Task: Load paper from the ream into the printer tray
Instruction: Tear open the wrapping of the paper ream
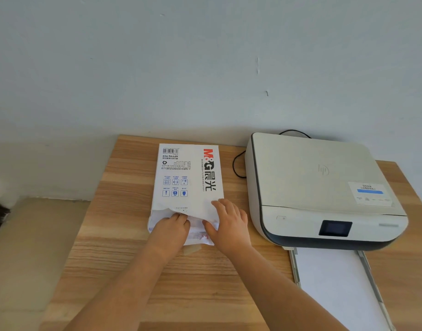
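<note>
A white paper ream (187, 177) in a printed wrapper lies flat on the wooden table, its torn open end toward me. My left hand (170, 229) reaches into that open end, fingers hidden under the wrapper flap. My right hand (229, 223) lies on the ream's near right corner, fingers on top of the wrapper and thumb under the flap, pinching it. To the right stands a white printer (319, 185) with a dark screen on its front. Its tray (336, 287) is pulled out toward me with a white surface showing inside.
The wooden table (114, 235) stands against a pale wall. A black cable (237, 166) loops between the ream and the printer. Left of the table edge lies a beige floor or surface. A scrap of tape lies near the ream's open end.
</note>
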Motion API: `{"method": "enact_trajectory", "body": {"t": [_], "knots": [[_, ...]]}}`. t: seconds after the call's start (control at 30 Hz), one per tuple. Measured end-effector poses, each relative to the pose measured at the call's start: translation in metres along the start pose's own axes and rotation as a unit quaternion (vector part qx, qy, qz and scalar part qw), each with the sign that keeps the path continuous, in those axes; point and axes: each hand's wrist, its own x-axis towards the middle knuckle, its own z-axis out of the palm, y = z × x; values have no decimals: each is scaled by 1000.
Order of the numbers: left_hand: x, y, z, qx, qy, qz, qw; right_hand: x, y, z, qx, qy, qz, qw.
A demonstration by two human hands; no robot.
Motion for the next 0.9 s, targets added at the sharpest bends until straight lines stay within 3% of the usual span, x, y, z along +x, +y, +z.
{"method": "enact_trajectory", "body": {"t": [0.9], "knots": [[-42, 23, 8, -24, 70, -21, 997, -21, 3, -15, -15, -78, 5, 997]]}}
